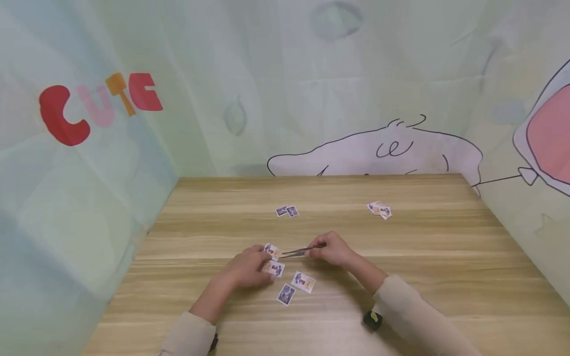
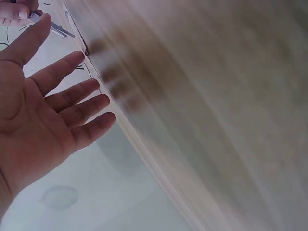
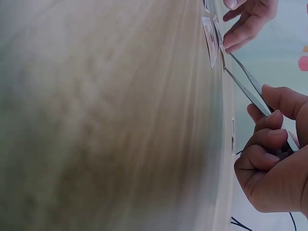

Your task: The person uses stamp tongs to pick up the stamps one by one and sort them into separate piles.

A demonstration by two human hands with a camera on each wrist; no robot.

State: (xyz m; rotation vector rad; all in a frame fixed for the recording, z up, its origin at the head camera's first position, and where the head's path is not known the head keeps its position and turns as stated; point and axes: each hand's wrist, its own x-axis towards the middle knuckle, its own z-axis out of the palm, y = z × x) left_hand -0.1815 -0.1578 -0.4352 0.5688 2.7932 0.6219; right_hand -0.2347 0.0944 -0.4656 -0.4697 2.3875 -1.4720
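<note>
L grip (image 1: 250, 267) w/ fingers straight & spread; R grip (image 1: 333, 248) w/ fingers curled

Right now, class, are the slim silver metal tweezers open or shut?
Open: in the right wrist view, the slim silver metal tweezers in the right hand have their two tips apart, with a gap between.

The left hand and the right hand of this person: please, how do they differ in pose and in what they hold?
The left hand has extended, spread fingers, while the right hand has curled fingers. The right hand grips slim silver metal tweezers; the left hand grips no tool. The left hand is close beside two small rectangular printed cards, whereas the right hand is farther from them. Both are bare, below beige fabric sleeves.
</note>
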